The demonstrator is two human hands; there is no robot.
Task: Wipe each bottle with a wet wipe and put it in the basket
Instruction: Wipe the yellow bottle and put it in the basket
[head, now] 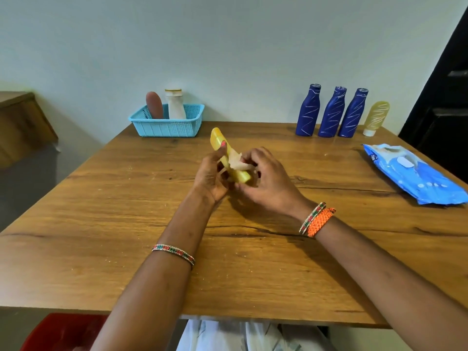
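Observation:
A yellow bottle point(219, 144) is held tilted above the middle of the wooden table point(126, 224). My left hand point(211, 177) grips its lower half, thumb on its side. My right hand point(269, 179) pinches a crumpled wet wipe point(238, 162) against the bottle's lower part. A light blue basket point(167, 126) stands at the back of the table, holding a brown bottle point(154, 105) and a white bottle point(175, 103) upright. Three dark blue bottles point(331, 111) and a pale yellow tube point(376, 117) stand in a row at the back right.
A blue pack of wet wipes point(415, 173) lies flat near the table's right edge. A wooden cabinet point(22, 122) stands off to the left. A pale wall runs behind the table, with a dark door point(445, 97) at the far right.

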